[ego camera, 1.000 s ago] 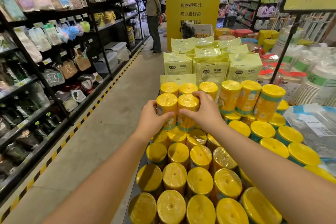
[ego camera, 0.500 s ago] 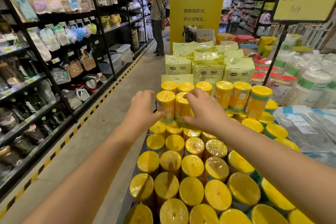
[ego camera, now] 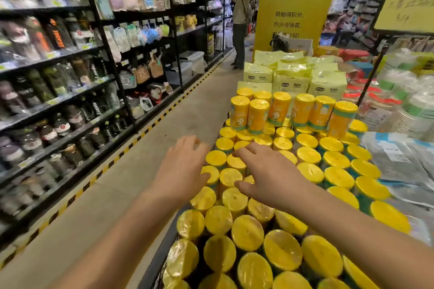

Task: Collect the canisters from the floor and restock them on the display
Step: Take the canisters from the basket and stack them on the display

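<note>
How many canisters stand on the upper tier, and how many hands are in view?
Upper-tier canisters: 8
Hands: 2 (left hand, right hand)
Total: 10

yellow-lidded canisters (ego camera: 257,116) with orange cartoon wrap, yellow-black striped floor tape (ego camera: 131,145)

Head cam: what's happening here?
Someone is restocking yellow canisters on a shop display. The left hand and right hand are open and empty, spread over the lower layer's lids. Two upper canisters stand upright just beyond the hands. Nothing is being held right now.
</note>
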The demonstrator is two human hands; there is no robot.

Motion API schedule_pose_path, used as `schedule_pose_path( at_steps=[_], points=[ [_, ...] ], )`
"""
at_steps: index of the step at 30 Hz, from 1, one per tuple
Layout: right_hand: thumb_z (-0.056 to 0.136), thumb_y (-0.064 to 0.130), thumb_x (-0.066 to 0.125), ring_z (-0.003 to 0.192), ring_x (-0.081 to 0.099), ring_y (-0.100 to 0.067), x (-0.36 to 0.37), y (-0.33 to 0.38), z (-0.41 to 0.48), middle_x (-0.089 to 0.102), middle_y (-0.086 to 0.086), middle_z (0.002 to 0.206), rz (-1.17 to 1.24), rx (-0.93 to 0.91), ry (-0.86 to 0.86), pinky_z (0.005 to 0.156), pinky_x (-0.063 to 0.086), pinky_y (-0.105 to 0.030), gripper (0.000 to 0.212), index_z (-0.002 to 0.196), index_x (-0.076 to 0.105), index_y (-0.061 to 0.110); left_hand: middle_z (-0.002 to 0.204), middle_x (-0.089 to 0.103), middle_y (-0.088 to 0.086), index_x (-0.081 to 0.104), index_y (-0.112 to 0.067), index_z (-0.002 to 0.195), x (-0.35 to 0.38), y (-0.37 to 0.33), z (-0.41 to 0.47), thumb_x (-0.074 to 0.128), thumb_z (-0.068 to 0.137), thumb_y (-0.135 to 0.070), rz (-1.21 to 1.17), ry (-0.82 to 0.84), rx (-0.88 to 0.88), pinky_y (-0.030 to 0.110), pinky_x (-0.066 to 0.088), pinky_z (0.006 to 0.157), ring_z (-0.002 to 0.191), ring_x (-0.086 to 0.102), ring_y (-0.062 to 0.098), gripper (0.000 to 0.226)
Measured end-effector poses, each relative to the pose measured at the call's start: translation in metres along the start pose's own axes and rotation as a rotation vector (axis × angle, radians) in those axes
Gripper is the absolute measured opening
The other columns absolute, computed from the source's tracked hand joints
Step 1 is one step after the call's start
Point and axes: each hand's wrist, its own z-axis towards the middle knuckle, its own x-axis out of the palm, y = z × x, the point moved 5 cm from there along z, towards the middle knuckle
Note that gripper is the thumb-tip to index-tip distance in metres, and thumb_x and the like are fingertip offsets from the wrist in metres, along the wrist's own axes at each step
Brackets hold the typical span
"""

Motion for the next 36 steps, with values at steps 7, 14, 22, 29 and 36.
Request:
schedule_pose_path(
  at_steps=[7,14,22,29,36],
  points=[
    [0.090,0.050,0.062,0.127,0.049,-0.025,-0.001,0.079,-0.073,0.051,0.001,0.136,0.067,-0.197,-0.008,0.095,0.049,-0.040,0.060,0.143,0.045,0.028,0.140,0.041,0.004,0.051,-0.020,0.136,-0.009,-0.015,-0.137,0.068,0.089,-0.040,0.006,0.005,-0.191,0.042,0.043,0.104,0.134,0.038,0.027,0.053],
    [0.089,0.045,0.062,0.117,0.052,-0.027,0.017,0.154,-0.155,0.054,-0.002,0.125,0.145,-0.382,0.037,0.084,0.050,-0.039,0.054,0.138,0.047,0.025,0.138,0.042,0.003,0.051,-0.022,0.133,-0.002,-0.028,-0.275,0.066,0.091,-0.044,0.047,0.077,-0.363,0.043,0.043,0.103,0.130,0.040,0.028,0.050],
    [0.091,0.050,0.059,0.116,0.053,-0.027,0.056,0.251,-0.218,0.053,-0.003,0.129,0.140,-0.489,0.136,0.087,0.051,-0.041,0.054,0.137,0.048,0.023,0.141,0.043,-0.001,0.046,-0.026,0.142,0.009,0.004,-0.416,0.066,0.091,-0.045,0.011,0.161,-0.556,0.039,0.041,0.107,0.133,0.039,0.024,0.058],
    [0.094,0.047,0.059,0.121,0.054,-0.023,0.120,0.340,-0.249,0.052,0.000,0.136,0.125,-0.450,0.239,0.089,0.050,-0.035,0.056,0.144,0.045,0.025,0.145,0.040,-0.001,0.045,-0.028,0.143,0.051,0.068,-0.523,0.065,0.091,-0.044,-0.086,0.260,-0.583,0.038,0.042,0.105,0.135,0.037,0.022,0.058],
    [0.091,0.048,0.060,0.106,0.059,-0.027,0.195,0.406,-0.268,0.056,-0.001,0.120,0.097,-0.358,0.346,0.079,0.052,-0.040,0.053,0.137,0.050,0.023,0.145,0.039,0.001,0.045,-0.026,0.143,0.095,0.125,-0.596,0.066,0.091,-0.045,-0.195,0.346,-0.567,0.038,0.044,0.101,0.136,0.038,0.024,0.059]
  ],
)
